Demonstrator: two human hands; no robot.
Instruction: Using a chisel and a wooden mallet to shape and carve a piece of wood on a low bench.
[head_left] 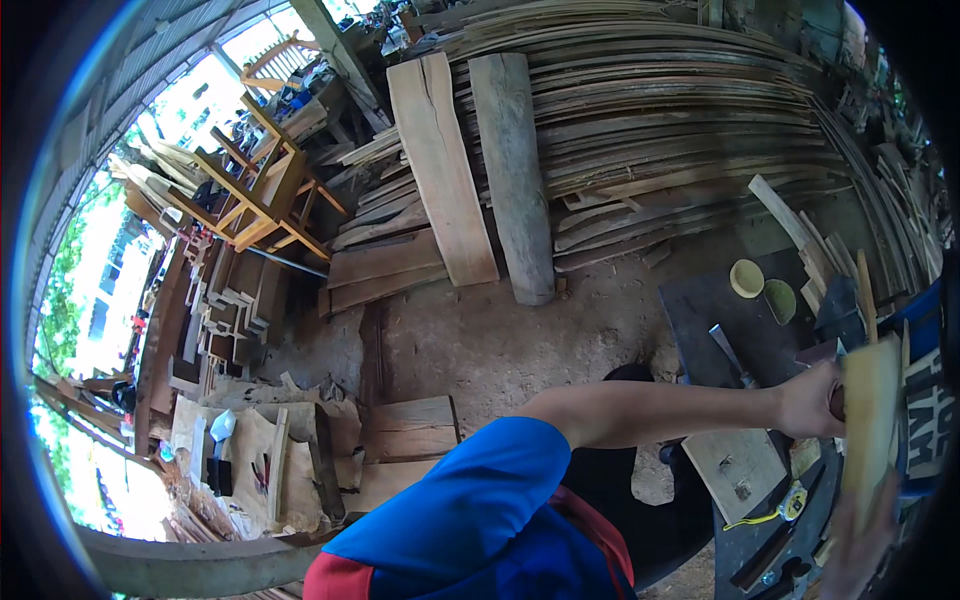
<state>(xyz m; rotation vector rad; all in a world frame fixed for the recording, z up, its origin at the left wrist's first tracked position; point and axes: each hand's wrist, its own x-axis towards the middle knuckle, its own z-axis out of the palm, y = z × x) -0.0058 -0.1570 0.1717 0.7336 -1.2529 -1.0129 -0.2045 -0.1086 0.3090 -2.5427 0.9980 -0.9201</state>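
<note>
Here, pale flat wooden board (870, 420), upright, apparently gripped by one hand (812, 400).

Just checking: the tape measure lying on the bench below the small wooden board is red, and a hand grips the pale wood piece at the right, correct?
Not quite. The tape measure is yellow, not red; the head view shows it lying on the bench below the small wooden board. The rest holds: a hand grips the pale wood piece at the right.

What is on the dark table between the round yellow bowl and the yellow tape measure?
In the head view, between the round yellow bowl and yellow tape measure lie a metal chisel and a square plywood piece.
</note>
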